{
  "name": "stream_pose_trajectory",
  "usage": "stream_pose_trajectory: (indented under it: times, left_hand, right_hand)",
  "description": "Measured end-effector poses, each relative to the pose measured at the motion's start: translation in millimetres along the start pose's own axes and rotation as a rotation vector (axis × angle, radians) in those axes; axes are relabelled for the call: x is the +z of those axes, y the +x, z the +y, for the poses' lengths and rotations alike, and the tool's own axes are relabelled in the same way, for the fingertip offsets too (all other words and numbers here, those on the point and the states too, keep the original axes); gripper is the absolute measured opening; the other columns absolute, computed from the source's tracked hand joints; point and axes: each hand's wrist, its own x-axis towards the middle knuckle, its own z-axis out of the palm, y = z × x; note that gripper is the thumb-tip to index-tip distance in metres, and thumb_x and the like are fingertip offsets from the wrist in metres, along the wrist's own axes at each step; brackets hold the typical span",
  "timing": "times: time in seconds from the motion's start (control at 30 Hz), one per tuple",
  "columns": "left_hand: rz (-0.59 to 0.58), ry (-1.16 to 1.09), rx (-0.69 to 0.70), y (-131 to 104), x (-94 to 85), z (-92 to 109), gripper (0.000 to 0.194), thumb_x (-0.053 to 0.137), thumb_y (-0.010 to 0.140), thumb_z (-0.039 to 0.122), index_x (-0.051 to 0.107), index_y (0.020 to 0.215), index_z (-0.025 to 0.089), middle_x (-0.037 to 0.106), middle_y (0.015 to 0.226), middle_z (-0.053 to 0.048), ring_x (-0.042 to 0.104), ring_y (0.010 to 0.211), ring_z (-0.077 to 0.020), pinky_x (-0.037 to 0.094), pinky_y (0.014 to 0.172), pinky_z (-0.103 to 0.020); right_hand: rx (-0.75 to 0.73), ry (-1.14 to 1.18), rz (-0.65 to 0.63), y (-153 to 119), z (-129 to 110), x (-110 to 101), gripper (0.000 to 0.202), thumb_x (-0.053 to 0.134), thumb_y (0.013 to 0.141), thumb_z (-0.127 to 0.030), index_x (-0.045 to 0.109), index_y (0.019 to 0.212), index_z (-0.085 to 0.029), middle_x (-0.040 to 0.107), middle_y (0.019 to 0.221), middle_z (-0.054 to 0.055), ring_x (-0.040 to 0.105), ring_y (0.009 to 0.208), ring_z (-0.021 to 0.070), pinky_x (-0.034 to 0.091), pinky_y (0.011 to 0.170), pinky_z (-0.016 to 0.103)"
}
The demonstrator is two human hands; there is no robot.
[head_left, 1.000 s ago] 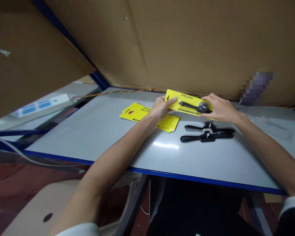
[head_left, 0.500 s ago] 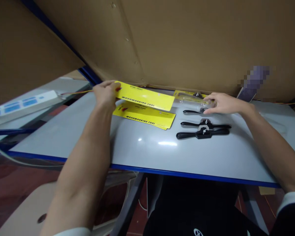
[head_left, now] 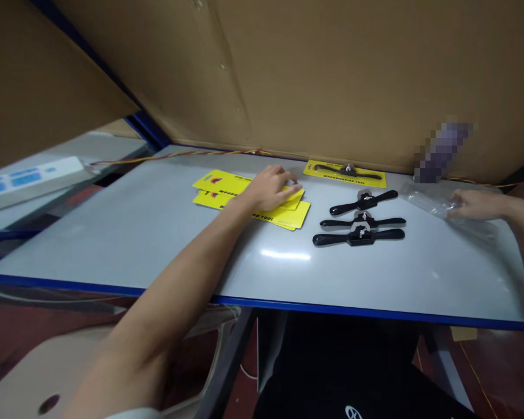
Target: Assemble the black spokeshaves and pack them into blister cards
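My left hand (head_left: 272,187) rests over the stacked yellow cards (head_left: 220,185), printed with "woodworking tool"; its fingers are spread and cover part of the top card. At the right, my right hand (head_left: 478,205) pinches a clear plastic blister cover (head_left: 430,199) close to the tabletop. Between the hands lie three black spokeshaves, one behind another: a near one (head_left: 358,235), a middle one (head_left: 363,220) and a slightly angled rear one (head_left: 364,201). Behind them, another spokeshave (head_left: 348,169) lies on its own yellow card (head_left: 362,182).
The grey table (head_left: 157,244) has a blue front edge. A brown board (head_left: 332,75) rises behind it, with a blurred purple object (head_left: 441,154) against it. A white power strip (head_left: 35,183) sits to the left, and a plastic stool (head_left: 39,378) stands below.
My left hand has set the top yellow card down on the others and moved right across it. My right hand has moved right with the plastic cover, uncovering the rear spokeshave.
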Motion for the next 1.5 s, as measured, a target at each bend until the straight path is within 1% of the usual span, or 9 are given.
stream_pose_trajectory:
  times: [0.17,0.3,0.43,0.53,0.73,0.9,1.13,1.3,1.5]
  left_hand:
    - [0.015,0.028,-0.026,-0.9,13.2,21.9,0.062,0.042,0.098,0.061,0.074,0.127,0.017,0.070,0.119,-0.021,0.057,0.118,-0.0414,0.044,0.106,-0.060]
    - [0.032,0.002,-0.027,-4.3,1.5,17.3,0.059,0.041,0.099,0.062,0.079,0.105,0.018,0.074,0.102,-0.018,0.058,0.107,-0.0371,0.045,0.103,-0.053]
    - [-0.004,-0.066,0.003,-9.0,-8.7,24.4,0.065,0.034,0.101,0.066,0.079,0.103,0.019,0.071,0.093,-0.014,0.062,0.098,-0.0333,0.049,0.093,-0.045]
    - [-0.025,-0.072,0.034,-11.0,-7.1,36.1,0.066,0.032,0.103,0.064,0.078,0.111,0.019,0.070,0.101,-0.015,0.062,0.105,-0.0340,0.049,0.093,-0.045]
    - [0.121,-0.147,-0.108,-8.4,3.6,38.8,0.057,0.035,0.106,0.056,0.075,0.121,0.018,0.070,0.113,-0.016,0.062,0.114,-0.0339,0.050,0.101,-0.047]
    - [0.394,-0.503,-0.274,4.1,7.2,24.2,0.057,0.047,0.103,0.059,0.064,0.141,0.020,0.071,0.136,-0.016,0.063,0.129,-0.0331,0.044,0.118,-0.052]
    - [0.152,-1.489,-0.325,27.3,9.4,43.9,0.036,0.057,0.094,0.042,0.073,0.108,0.013,0.083,0.107,-0.015,0.077,0.113,-0.0325,0.059,0.105,-0.051]
    - [0.213,-1.559,-0.436,26.5,11.6,48.7,0.018,0.081,0.076,0.026,0.068,0.081,0.015,0.083,0.089,-0.011,0.081,0.102,-0.0312,0.064,0.100,-0.045]
    - [0.366,-1.507,-0.470,31.4,3.4,33.9,0.029,0.078,0.090,0.041,0.064,0.080,0.018,0.082,0.089,-0.012,0.081,0.101,-0.0283,0.065,0.095,-0.042]
  right_hand:
    - [-0.076,-0.009,0.003,12.3,-36.0,-12.5,0.052,0.095,0.063,-0.057,0.080,0.099,-0.022,0.079,0.111,0.024,0.076,0.098,0.0420,0.057,0.082,0.056]
    - [-0.252,0.044,0.056,28.4,-130.3,-20.4,0.066,0.076,0.084,-0.062,0.069,0.141,-0.027,0.073,0.138,0.018,0.071,0.119,0.0443,0.056,0.099,0.064]
    - [-0.376,0.044,0.057,51.8,-225.5,-1.2,0.064,0.073,0.089,-0.053,0.066,0.146,-0.027,0.069,0.144,0.017,0.066,0.130,0.0470,0.053,0.107,0.066]
    - [-0.337,0.022,0.054,77.9,-263.3,18.5,0.069,0.073,0.090,-0.051,0.061,0.152,-0.023,0.063,0.153,0.020,0.063,0.134,0.0472,0.052,0.107,0.065]
    - [-0.277,0.160,0.045,118.1,-261.2,40.7,0.051,0.078,0.088,-0.053,0.075,0.128,-0.024,0.078,0.129,0.012,0.073,0.118,0.0341,0.058,0.098,0.048]
    - [-0.459,0.296,0.218,99.9,-259.5,34.4,0.045,0.084,0.083,-0.050,0.079,0.123,-0.028,0.077,0.127,0.009,0.071,0.115,0.0329,0.056,0.103,0.051]
    - [-0.623,0.378,0.285,68.9,-271.3,26.0,0.046,0.087,0.080,-0.045,0.079,0.122,-0.028,0.076,0.128,0.010,0.069,0.116,0.0345,0.051,0.107,0.055]
    - [-0.639,0.379,0.287,72.7,-260.9,29.2,0.045,0.085,0.079,-0.052,0.080,0.115,-0.026,0.076,0.121,0.010,0.070,0.110,0.0330,0.052,0.104,0.053]
    - [-0.616,0.386,0.254,78.5,-252.4,27.5,0.047,0.087,0.076,-0.052,0.080,0.114,-0.026,0.077,0.117,0.009,0.071,0.108,0.0332,0.054,0.101,0.053]
